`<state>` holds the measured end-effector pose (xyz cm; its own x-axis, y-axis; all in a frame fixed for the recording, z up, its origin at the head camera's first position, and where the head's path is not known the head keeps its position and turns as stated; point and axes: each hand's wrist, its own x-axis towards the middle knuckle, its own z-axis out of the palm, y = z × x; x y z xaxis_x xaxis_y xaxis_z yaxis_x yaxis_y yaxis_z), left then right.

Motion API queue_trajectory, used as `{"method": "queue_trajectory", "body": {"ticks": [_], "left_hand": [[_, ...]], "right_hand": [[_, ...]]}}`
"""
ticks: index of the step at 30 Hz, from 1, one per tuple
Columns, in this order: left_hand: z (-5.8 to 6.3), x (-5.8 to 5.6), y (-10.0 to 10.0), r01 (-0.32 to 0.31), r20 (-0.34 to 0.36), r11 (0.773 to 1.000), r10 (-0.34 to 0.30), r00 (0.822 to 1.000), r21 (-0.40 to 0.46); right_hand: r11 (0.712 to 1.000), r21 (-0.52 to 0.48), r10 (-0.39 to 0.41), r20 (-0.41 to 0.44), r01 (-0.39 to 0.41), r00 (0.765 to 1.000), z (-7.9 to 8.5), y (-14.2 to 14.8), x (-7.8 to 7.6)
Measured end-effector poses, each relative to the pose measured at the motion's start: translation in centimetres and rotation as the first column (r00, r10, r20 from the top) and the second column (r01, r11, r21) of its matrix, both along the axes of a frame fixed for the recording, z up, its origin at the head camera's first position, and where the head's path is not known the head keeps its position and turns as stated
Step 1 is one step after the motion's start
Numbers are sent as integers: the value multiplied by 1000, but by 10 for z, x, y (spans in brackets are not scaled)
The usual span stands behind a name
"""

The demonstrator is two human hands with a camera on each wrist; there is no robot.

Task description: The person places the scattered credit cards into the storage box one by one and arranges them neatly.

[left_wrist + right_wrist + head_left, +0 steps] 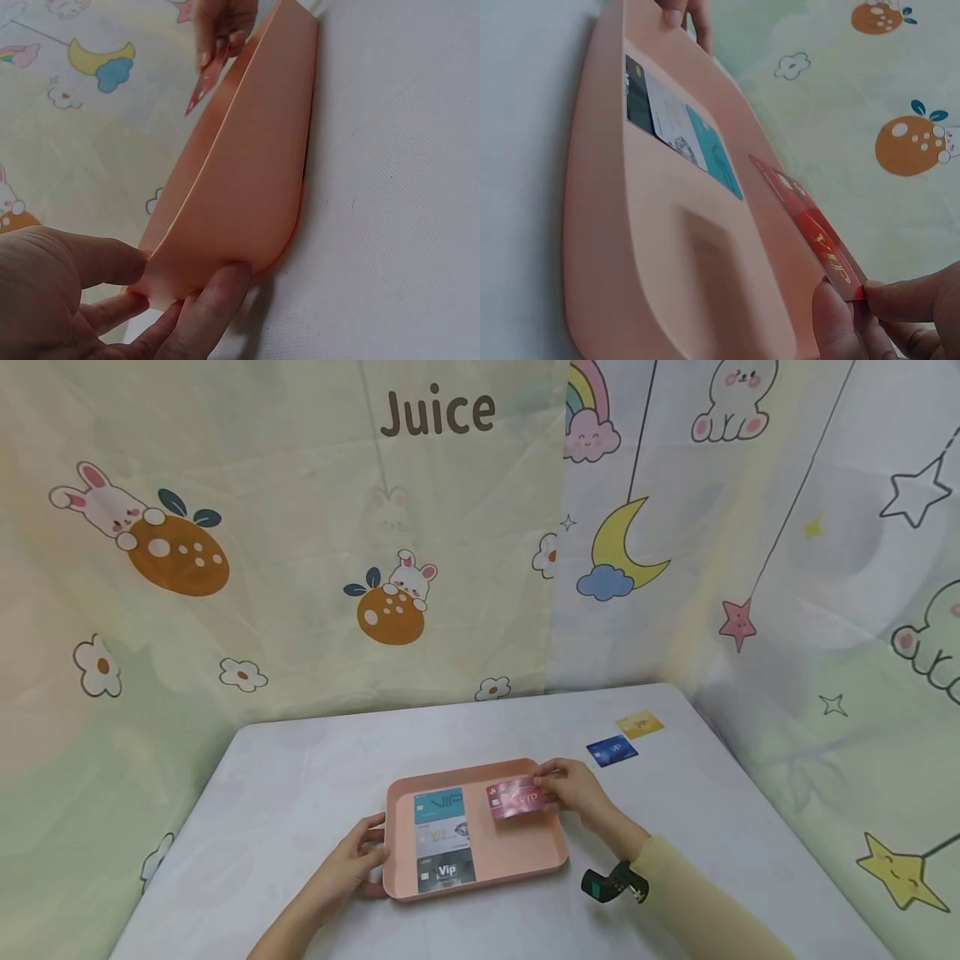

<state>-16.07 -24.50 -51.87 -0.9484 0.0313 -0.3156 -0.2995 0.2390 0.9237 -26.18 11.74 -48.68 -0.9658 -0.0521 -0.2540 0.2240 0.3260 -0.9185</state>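
Note:
My right hand pinches a red-pink VIP card by its right end, holding it tilted above the right half of a pink tray. In the right wrist view the card's shadow falls on the tray floor beneath it. At the tray's left end, my left hand grips the wall, thumb and fingers bent at the rim. Inside the tray's left half lie three cards in a column: a teal one at the back, a silver-white one in the middle and a dark grey one in front.
Behind the tray to the right, a blue card and a gold card lie on the white table. A black device is worn at the right wrist. Printed cloth hangs around the table.

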Motion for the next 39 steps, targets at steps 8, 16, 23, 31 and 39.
{"method": "queue_trajectory", "body": {"ticks": [8,16,23,31,39], "left_hand": [[0,1,0,-8,5,1000,8,1000,-1],[1,1,1,-8,3,1000,8,1000,4],[0,1,2,-21,0,1000,21,1000,-7],[3,2,3,-14,0,1000,14,1000,-3],[1,2,2,-7,-22,1000,7,1000,3]], "right_hand": [[998,63,24,-91,-18,996,-1,-6,11],[991,124,68,-158,-49,985,-4,-3,13],[957,280,138,-207,-76,969,-5,-8,16],[909,402,228,-250,-114,941,0,-11,22],[824,554,288,-228,-120,930,2,-10,24]]}}
